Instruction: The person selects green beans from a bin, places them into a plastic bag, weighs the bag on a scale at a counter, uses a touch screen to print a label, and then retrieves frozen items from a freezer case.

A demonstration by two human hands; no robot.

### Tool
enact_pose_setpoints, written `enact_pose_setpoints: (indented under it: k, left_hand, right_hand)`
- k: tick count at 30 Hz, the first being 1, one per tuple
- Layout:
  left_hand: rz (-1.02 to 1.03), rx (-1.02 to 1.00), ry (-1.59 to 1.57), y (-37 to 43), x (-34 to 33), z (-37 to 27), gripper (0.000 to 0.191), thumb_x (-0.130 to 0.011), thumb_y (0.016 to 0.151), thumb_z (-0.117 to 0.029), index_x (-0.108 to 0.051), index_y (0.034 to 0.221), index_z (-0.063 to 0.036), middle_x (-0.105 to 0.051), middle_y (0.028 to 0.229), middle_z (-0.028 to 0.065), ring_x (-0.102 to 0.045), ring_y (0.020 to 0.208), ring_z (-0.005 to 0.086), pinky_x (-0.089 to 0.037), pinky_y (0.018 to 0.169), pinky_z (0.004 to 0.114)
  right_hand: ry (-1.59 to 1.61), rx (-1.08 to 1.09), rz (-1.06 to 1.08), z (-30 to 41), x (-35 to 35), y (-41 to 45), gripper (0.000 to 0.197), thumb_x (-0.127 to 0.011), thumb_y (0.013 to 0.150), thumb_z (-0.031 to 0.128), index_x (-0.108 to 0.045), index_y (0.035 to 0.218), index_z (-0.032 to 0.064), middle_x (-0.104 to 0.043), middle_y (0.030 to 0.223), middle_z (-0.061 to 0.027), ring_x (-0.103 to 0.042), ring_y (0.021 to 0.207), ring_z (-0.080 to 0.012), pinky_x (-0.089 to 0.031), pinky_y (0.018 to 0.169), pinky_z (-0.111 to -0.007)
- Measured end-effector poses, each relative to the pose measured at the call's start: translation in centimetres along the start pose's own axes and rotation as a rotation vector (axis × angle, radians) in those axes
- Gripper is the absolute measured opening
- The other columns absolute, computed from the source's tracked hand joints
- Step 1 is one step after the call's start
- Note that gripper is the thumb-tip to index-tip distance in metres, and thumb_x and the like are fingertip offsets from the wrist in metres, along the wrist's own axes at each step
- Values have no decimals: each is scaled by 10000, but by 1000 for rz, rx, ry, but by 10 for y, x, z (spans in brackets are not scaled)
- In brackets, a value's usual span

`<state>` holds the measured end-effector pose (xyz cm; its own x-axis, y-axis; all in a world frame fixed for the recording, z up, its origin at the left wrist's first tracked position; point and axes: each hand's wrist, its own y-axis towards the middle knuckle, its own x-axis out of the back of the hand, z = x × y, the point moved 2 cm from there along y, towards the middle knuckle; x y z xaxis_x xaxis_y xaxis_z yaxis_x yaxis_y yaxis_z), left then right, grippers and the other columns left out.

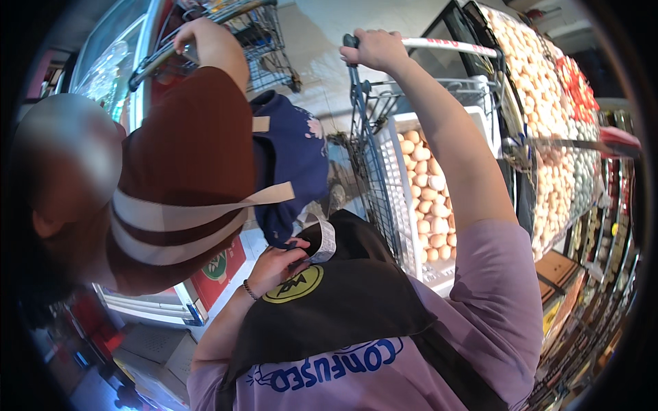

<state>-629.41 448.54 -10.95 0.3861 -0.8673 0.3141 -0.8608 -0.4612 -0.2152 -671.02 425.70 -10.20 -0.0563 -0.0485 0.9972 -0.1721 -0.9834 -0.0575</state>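
Note:
At the upper middle, my right hand [378, 50] is closed around the end of a shopping cart's handle [447, 46]. A white plastic crate [406, 205] of brown eggs [429, 195] sits in that cart. Low in front of my body, my left hand [280, 264] is at the black apron [339, 303], beside a curled strip of printed paper labels [325, 241]. Its fingers are bent and partly hidden, so what they grip is unclear. A dark blue cloth apron [293, 164] worn by another person hangs close to this hand.
A person in a brown top [190, 138] stands close on the left, one hand on another wire cart [257, 46]. Large egg displays [534, 87] and stocked shelves [611, 246] line the right. Cardboard boxes [154, 349] lie at the lower left, near a glass-fronted cabinet [149, 303].

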Motion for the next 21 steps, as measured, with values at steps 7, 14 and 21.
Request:
enact_pose_setpoints:
  k: [7, 14, 21]
  left_hand:
    - [163, 391, -497, 2, 12, 0, 194, -559, 913, -33, -609, 1093, 20, -551, 1156, 84, -548, 1072, 140, -462, 900, 249]
    - [42, 521, -860, -10, 0, 20, 253, -502, 965, -103, -601, 1171, 5, -564, 1148, 46, -542, 994, 85, -438, 853, 210]
    - [197, 166, -319, 0, -4, 15, 196, -541, 927, -54, -596, 1108, -1, -519, 1195, 82, -542, 1109, 185, -394, 992, 294]
  right_hand:
    - [31, 6, -8, 10, -4, -24, 591, -534, 783, 622, -617, 1032, 92, -673, 930, -127, -634, 956, -302, -396, 904, -468]
    - [26, 17, 3, 1, -8, -44, 542, -543, 798, 585, -618, 1001, 89, -667, 964, -143, -618, 983, -329, -397, 902, -474]
    - [80, 40, -62, -15, -2, -79, 509, -605, 799, 547, -617, 991, 76, -662, 970, -158, -603, 1000, -336, -387, 940, -458]
